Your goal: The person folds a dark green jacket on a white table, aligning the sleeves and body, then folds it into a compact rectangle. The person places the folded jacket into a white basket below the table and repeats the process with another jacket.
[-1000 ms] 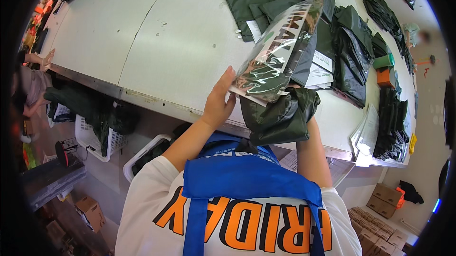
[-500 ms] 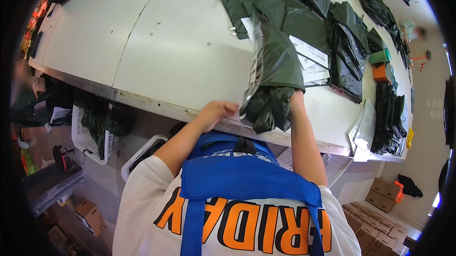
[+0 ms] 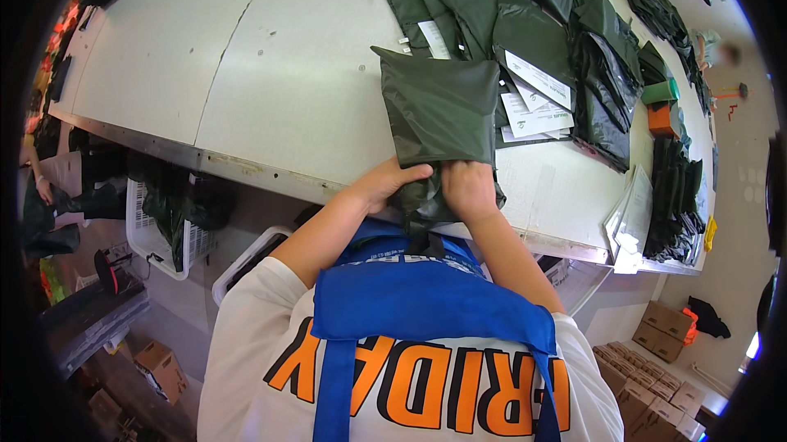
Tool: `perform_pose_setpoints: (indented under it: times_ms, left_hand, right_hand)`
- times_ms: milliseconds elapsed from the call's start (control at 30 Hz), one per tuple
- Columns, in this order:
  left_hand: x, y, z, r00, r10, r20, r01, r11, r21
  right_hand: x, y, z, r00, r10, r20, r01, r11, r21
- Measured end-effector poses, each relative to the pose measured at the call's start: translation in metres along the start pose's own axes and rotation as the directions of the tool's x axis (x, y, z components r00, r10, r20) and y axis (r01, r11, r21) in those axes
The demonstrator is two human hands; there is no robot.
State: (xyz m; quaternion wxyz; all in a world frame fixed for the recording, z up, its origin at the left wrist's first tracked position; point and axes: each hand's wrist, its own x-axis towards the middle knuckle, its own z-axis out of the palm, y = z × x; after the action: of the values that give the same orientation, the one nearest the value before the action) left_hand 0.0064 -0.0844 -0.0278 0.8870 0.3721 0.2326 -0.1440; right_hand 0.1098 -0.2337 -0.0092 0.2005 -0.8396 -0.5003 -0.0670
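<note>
A dark green plastic mailing bag (image 3: pixel 440 106) lies at the table's near edge, its closed end pointing away from me and its near end bunched. My left hand (image 3: pixel 387 183) grips the bag's left side near the gathered end, thumb along the top. Close by on the right, my right hand (image 3: pixel 470 190) is curled into the bag's folds, its fingertips hidden in the plastic. Beyond it are spread several flat dark green bags (image 3: pixel 533 32), with white printed slips (image 3: pixel 537 118) on and between them.
The white table (image 3: pixel 303 49) has a metal front edge. At its right stand a dark bundle of bags (image 3: pixel 676 196), clear sleeves (image 3: pixel 630 204), and a green roll (image 3: pixel 660 90) above an orange box (image 3: pixel 662 120). White crates (image 3: pixel 197 245) are below left; another person's hand (image 3: pixel 43 190) shows far left.
My left hand has come onto the bag from beside it. The bag has swung left and now lies flatter and squarer before me. My right hand has shifted left with it.
</note>
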Motion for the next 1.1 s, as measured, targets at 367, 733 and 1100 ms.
perform_pose_setpoints:
  times_ms: [367, 733, 1100]
  left_hand:
    - [-0.016, -0.014, 0.007, 0.629, 0.738, -0.245, -0.228, 0.476, 0.849]
    - [-0.028, 0.004, 0.054, 0.608, 0.506, 0.612, -0.562, -0.271, 0.782]
    - [-0.016, -0.008, 0.073, 0.787, 0.453, 0.420, -0.272, -0.356, 0.894]
  right_hand:
    - [0.027, 0.045, -0.029, 0.610, 0.291, 0.737, -0.778, 0.042, 0.627]
    - [0.022, 0.052, -0.009, 0.864, 0.216, 0.455, -0.451, 0.735, 0.507]
    - [0.021, 0.047, -0.007, 0.824, 0.240, 0.513, -0.545, 0.586, 0.600]
